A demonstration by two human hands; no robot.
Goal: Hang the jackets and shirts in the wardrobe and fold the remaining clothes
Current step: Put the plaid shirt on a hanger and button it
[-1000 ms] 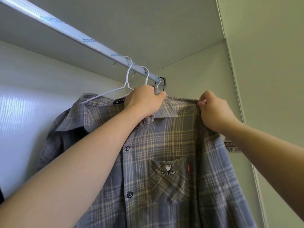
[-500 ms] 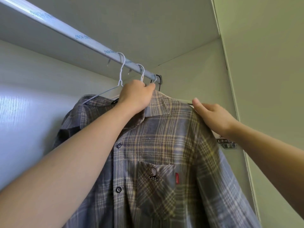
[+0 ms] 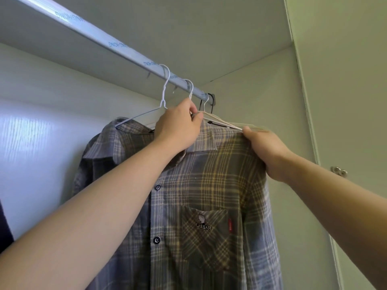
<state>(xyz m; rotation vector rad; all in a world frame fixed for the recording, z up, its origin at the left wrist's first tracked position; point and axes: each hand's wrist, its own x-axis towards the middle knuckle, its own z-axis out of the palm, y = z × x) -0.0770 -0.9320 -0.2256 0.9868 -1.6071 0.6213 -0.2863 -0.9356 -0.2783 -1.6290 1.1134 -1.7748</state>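
Wardrobe interior (image 3: 261, 91), head view: pale panels, with a metal rail (image 3: 100, 36) running overhead from upper left down to its end bracket.

The left grip (image 3: 178, 126) was closed on the neck of the front hanger (image 3: 189, 86), fingers pinching the wire just below its hook. The hook sat over the rail directly above this grip. The right grip (image 3: 266, 151) was closed on the shoulder cloth of the plaid shirt (image 3: 209, 181), thumb uppermost. The shirt hung below both grips, collar at the left grip, chest pocket low between them.

Bare wire arms (image 3: 222, 122) ran from the left grip across to the thumb of the right. Whether they belonged to the shirt's hanger or to an empty one behind could not be determined.

A second hanger (image 3: 164, 86) and a second plaid shirt (image 3: 109, 143) hung on the far side of the left grip. A metal fitting (image 3: 338, 171) was on the panel beyond the right grip.

Change noted: half a second earlier the right fingers lay flat along the shoulder; they had since curled round the cloth. The hook was on the rail throughout.

Assessment: this shirt was effectively hung and only the shoulder seating remained, with release of both grips likely to follow. Folding was not yet in evidence.
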